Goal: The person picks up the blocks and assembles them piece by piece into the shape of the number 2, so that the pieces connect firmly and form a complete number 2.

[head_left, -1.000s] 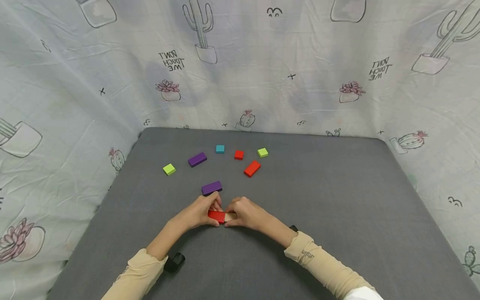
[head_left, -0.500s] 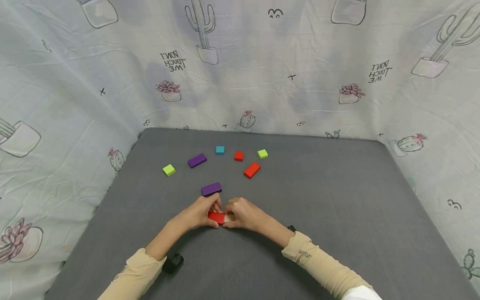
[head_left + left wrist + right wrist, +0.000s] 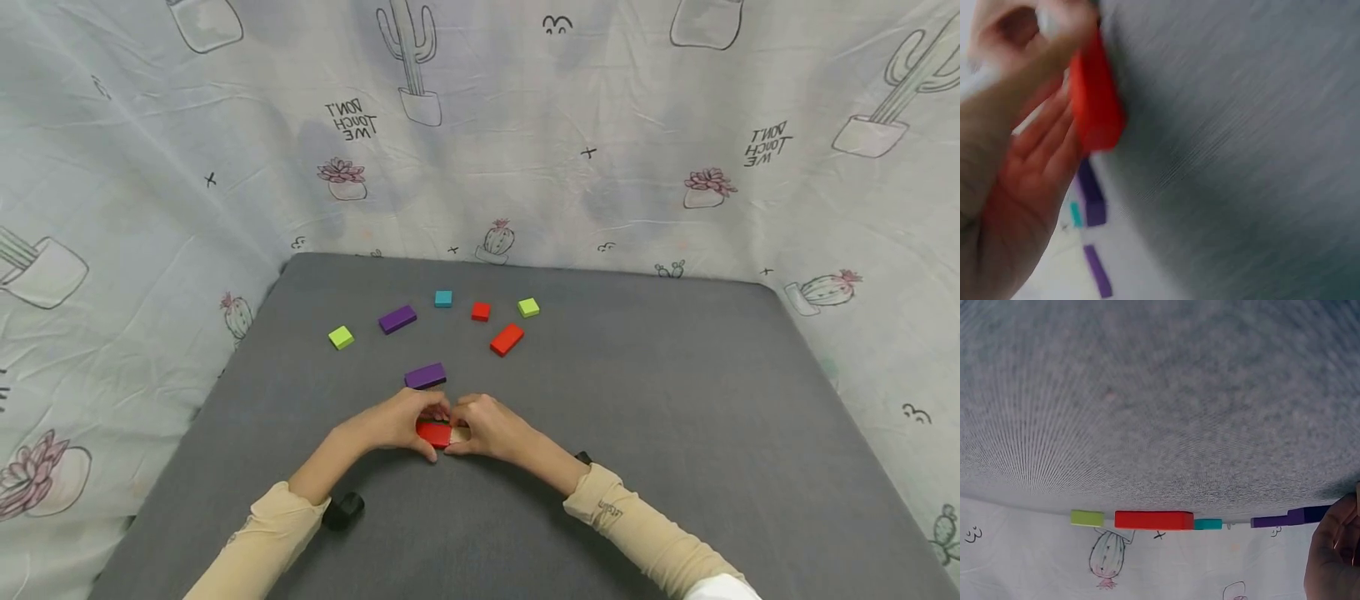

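Note:
At the near middle of the table, a red block (image 3: 434, 434) lies end to end with a light wood-coloured block (image 3: 460, 435). My left hand (image 3: 397, 421) arches around the red one, its thumb in front and slightly spread from the edge, its fingers behind. In the left wrist view, blurred, those fingers run fairly straight beside the red block (image 3: 1094, 100). My right hand (image 3: 491, 425) pinches the wood-coloured block and covers much of it. Something small and dark green shows behind the red block, too small to tell. Just beyond the left fingers lies a purple block (image 3: 425, 376).
Farther back on the grey table (image 3: 637, 417) are a second purple block (image 3: 397, 319), a teal block (image 3: 443, 298), a small red block (image 3: 481, 312), a longer red block (image 3: 507, 339) and two lime blocks, one left (image 3: 341, 337), one right (image 3: 528, 307). A patterned cloth (image 3: 585, 192) hangs behind.
My left thumb and fingers have spread a little away from the red block. The right hand keeps its pinch in nearly the same place. The other blocks lie as before.

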### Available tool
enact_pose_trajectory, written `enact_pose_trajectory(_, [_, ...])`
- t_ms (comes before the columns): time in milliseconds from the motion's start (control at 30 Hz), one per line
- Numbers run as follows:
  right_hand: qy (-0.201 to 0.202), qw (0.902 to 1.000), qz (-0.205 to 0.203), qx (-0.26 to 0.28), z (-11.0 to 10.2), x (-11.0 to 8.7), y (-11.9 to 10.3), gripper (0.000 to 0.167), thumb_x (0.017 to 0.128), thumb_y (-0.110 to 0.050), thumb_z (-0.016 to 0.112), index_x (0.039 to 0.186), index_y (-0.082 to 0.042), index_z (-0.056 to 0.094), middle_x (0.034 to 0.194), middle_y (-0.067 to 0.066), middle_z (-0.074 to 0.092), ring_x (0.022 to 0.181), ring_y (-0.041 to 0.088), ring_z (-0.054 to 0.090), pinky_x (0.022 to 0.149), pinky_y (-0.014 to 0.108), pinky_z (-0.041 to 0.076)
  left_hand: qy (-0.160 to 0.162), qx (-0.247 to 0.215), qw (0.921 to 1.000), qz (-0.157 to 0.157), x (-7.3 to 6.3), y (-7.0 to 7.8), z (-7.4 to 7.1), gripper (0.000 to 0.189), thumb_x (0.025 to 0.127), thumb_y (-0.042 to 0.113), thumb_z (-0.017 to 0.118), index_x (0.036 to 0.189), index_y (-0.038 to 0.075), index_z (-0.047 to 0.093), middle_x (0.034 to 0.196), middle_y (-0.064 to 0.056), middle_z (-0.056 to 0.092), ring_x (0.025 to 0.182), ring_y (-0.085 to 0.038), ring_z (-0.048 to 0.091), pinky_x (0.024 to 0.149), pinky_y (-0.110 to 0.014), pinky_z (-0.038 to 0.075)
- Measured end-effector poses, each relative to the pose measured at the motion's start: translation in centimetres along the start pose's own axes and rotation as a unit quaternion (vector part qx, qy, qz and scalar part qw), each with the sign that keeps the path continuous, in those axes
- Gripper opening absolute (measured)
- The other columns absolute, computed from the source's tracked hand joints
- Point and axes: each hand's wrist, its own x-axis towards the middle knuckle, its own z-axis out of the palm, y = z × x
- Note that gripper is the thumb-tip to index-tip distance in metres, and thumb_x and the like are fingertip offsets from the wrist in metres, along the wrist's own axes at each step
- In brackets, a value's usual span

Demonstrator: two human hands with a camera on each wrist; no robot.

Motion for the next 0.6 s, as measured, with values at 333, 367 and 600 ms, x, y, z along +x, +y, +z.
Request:
enact_pose_trajectory(333, [-0.025,0.9993,0.027,0.012,-0.3,0.1,0.1,0.026,0.077,-0.029,0.082,0.084,-0.007,0.069,0.076,-0.002,0.058,0.063,0.004,0.042,0.054,0.010,0.030,0.045,-0.223,0.9736,0.015,1.8,-2.4,-6.8,0.050,0.084,0.004,0.073,0.129,-0.006,0.054,0.134,-0.028,0.050,0.126,-0.042,0.045,0.105,-0.054,0.034])
enact_pose_trajectory(367, [-0.027,0.9992,0.029,0.012,-0.4,0.1,0.2,0.026,0.077,-0.029,0.082,0.084,-0.007,0.069,0.077,-0.001,0.059,0.064,0.004,0.042,0.054,0.011,0.031,0.035,-0.225,0.9737,0.010,2.1,-2.9,-7.2,0.052,0.083,0.000,0.072,0.131,-0.007,0.052,0.136,-0.028,0.048,0.128,-0.042,0.043,0.106,-0.053,0.032])
enact_pose_trajectory(600, [-0.034,0.9988,0.031,0.015,-0.7,0.1,0.2,0.028,0.078,-0.030,0.081,0.087,-0.006,0.070,0.080,0.000,0.061,0.066,0.004,0.043,0.055,0.010,0.032,-0.108,-0.124,0.9847,-0.057,3.4,-4.4,-7.5,0.075,0.075,-0.017,0.069,0.143,0.001,0.043,0.149,-0.017,0.037,0.139,-0.033,0.028,0.109,-0.046,0.031])
